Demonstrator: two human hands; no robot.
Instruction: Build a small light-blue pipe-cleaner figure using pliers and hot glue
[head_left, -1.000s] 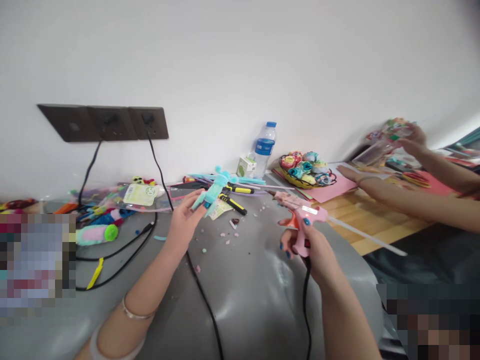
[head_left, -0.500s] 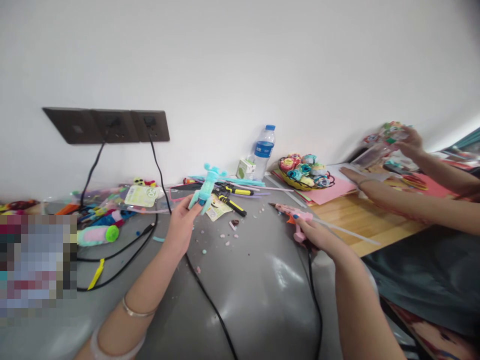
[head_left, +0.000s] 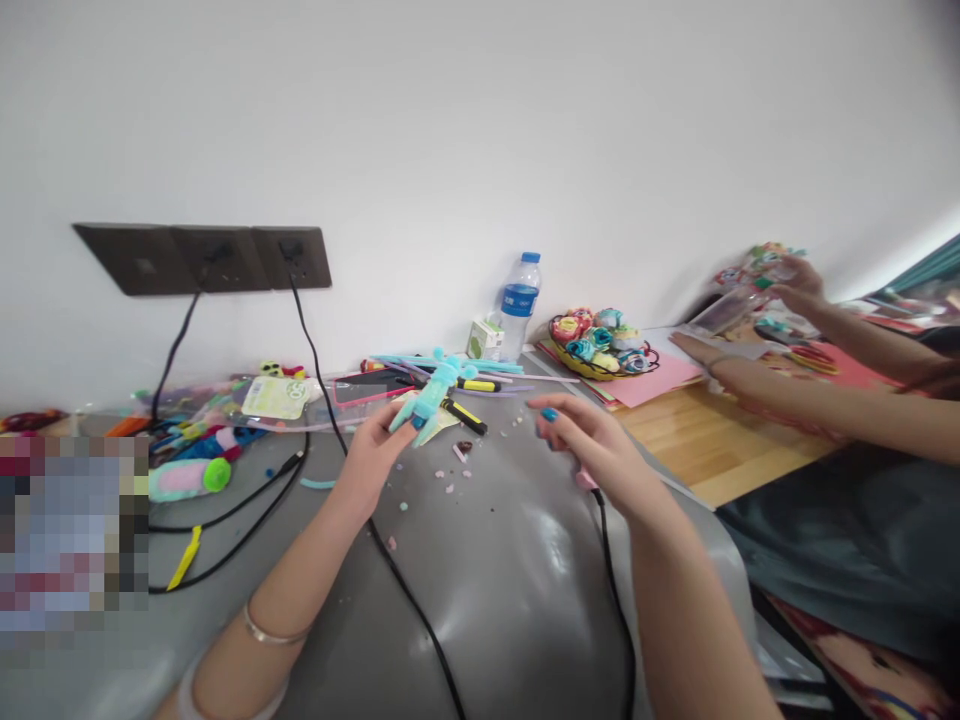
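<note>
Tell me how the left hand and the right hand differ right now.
The left hand pinches a turquoise pipe-cleaner figure and holds it raised above the grey surface; the right hand holds nothing, fingers loosely spread. A bracelet circles the left wrist; none shows on the right. Both show blue-painted nails.

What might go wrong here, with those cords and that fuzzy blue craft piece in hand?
The black cord runs under the right hand; a sweep of that arm could perhaps snag it. The fuzzy turquoise pipe-cleaner figure is pinched only by the left hand fingertips, so it might slip onto the grey glossy table cover among the small scattered scraps.
</note>
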